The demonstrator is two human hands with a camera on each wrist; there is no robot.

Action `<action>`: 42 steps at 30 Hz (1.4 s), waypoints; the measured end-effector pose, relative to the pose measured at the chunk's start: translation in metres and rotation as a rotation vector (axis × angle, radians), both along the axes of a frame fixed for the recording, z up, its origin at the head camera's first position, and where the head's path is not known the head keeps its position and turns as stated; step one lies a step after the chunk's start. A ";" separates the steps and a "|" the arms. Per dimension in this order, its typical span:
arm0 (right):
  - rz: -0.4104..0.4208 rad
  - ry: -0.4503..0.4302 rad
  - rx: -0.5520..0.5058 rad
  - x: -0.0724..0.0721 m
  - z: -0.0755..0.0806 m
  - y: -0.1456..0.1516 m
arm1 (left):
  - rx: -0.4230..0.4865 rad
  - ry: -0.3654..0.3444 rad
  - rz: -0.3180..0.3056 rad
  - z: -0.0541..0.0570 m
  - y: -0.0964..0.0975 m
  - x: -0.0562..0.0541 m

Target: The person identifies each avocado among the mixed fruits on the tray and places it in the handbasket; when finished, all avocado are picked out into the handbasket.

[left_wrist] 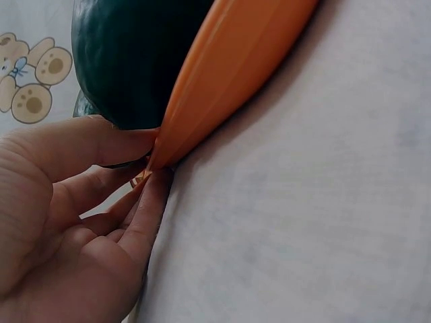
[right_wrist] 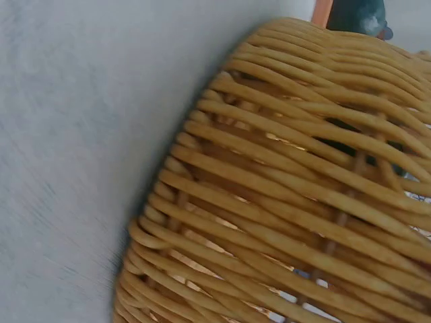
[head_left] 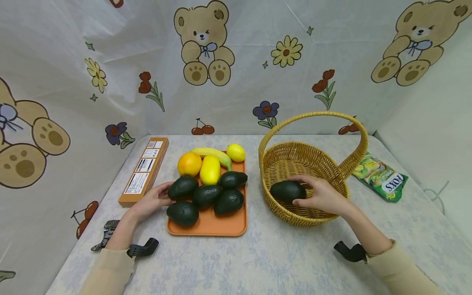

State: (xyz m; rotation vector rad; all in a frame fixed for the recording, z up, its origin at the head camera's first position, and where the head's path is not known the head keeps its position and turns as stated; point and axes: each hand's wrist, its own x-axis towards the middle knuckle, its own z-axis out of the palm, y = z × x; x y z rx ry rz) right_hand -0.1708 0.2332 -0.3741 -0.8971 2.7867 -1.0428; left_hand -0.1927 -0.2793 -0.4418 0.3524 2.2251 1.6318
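Observation:
On an orange tray (head_left: 232, 226) lie several dark green avocados (head_left: 183, 213), an orange (head_left: 189, 164), a yellow mango-shaped fruit (head_left: 210, 170), a banana (head_left: 210, 153) and a lemon (head_left: 236, 153). My left hand (head_left: 150, 200) is at the tray's left edge; the left wrist view shows its thumb and fingers pinching the rim. Inside the wicker basket (head_left: 282, 213), my right hand (head_left: 320, 194) grips one avocado (head_left: 287, 191) between thumb and fingers. In the right wrist view the basket's woven wall hides this hand.
The basket's tall handle (head_left: 313, 114) arches over its opening. A long brown box (head_left: 144, 172) with white labels lies left of the tray. Right of the basket is a green packet (head_left: 381, 176). A patterned cloth with bears hangs behind the table.

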 end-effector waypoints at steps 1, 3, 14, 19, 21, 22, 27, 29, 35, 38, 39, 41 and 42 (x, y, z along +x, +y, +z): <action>0.007 -0.005 0.007 0.000 -0.001 0.000 | -0.001 0.001 0.000 0.000 0.000 0.000; 0.015 -0.024 0.019 -0.001 -0.004 -0.001 | -0.005 0.004 0.003 0.000 0.000 0.000; 0.033 -0.108 0.065 -0.001 -0.008 0.000 | -0.003 0.000 0.006 -0.001 0.000 0.000; 0.036 -0.117 0.078 -0.001 -0.003 -0.001 | -0.007 -0.004 0.008 0.000 0.000 0.001; 0.039 -0.114 0.073 -0.001 0.002 -0.002 | -0.005 -0.006 0.011 -0.001 -0.001 0.000; 0.042 -0.108 0.066 0.000 0.004 -0.002 | -0.003 -0.006 0.011 -0.001 0.000 0.000; 0.040 -0.043 -0.007 0.002 0.020 -0.011 | 0.008 -0.002 0.007 -0.001 -0.001 0.000; 0.048 -0.021 -0.056 0.005 0.027 -0.018 | 0.010 -0.003 0.003 -0.002 -0.001 0.000; 0.146 0.028 -0.171 0.015 0.043 -0.051 | 0.015 -0.007 -0.003 -0.002 -0.001 -0.001; 0.199 0.012 -0.206 0.020 0.047 -0.070 | 0.015 -0.007 -0.001 -0.002 -0.001 0.000; 0.213 -0.004 -0.215 0.022 0.047 -0.076 | 0.016 -0.007 0.000 -0.001 -0.001 0.000; 0.254 -0.031 -0.221 0.023 0.045 -0.088 | 0.016 -0.002 -0.001 -0.001 -0.001 0.001; 0.269 -0.045 -0.217 0.024 0.043 -0.094 | 0.011 0.002 0.001 -0.001 -0.001 0.001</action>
